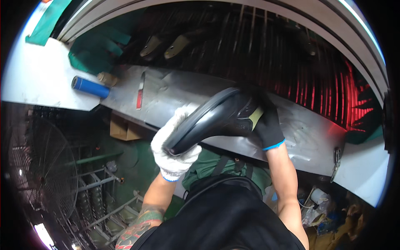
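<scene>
A black shoe [216, 118] is held on a slant above a metal ledge, its toe toward the lower left. A yellow-green piece [255, 116] shows at its opening, perhaps a last inside. My left hand [175, 163], in a white knit glove, is closed around the toe end from below. My right hand [270, 127], in a black glove with a blue cuff, is closed at the heel end, its fingers mostly hidden against the dark shoe.
On the metal ledge [162, 102] lies a red-handled knife [140, 98]. A blue roll [89, 86] sits at its left end. Behind runs a dark bed of bars [233, 46] with yellow-green-topped shoes [177, 46], glowing red at right. A fan [46, 166] stands at left.
</scene>
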Tool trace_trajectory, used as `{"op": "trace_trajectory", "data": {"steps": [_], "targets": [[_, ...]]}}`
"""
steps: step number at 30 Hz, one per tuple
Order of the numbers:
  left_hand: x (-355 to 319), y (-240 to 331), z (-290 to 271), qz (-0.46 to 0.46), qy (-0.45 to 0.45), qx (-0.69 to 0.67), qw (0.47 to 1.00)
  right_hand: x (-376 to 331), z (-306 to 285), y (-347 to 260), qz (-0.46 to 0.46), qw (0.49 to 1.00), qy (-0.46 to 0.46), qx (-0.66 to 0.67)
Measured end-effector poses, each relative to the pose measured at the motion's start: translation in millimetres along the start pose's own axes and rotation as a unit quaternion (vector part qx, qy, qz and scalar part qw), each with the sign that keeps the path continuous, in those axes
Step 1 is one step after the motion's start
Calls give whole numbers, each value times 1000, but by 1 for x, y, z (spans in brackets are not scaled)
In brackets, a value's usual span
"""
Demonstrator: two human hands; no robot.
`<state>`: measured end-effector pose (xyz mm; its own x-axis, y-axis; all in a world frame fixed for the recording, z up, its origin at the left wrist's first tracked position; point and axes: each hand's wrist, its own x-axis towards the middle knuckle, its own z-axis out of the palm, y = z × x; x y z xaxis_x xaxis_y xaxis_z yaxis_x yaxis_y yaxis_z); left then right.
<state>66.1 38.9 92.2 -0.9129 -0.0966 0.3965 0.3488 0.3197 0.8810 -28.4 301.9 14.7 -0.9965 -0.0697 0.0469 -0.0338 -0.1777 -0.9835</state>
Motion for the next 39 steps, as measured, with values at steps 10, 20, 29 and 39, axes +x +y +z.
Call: {"op": "trace_trajectory", "data": {"steps": [10, 20, 29, 39], "targets": [[53, -11, 15, -32, -222, 97, 970, 27, 17, -97, 120, 985, -28, 117], [117, 11, 52, -116, -75, -369, 919, 27, 54, -99, -36, 998, -38, 27], [112, -1, 77, -171, 38, -396, 901, 21, 38, -95, 54, 996, -12, 64], [119, 12, 73, -186, 11, -513, 838, 25, 43, -101, 27, 999, -30, 36]]}}
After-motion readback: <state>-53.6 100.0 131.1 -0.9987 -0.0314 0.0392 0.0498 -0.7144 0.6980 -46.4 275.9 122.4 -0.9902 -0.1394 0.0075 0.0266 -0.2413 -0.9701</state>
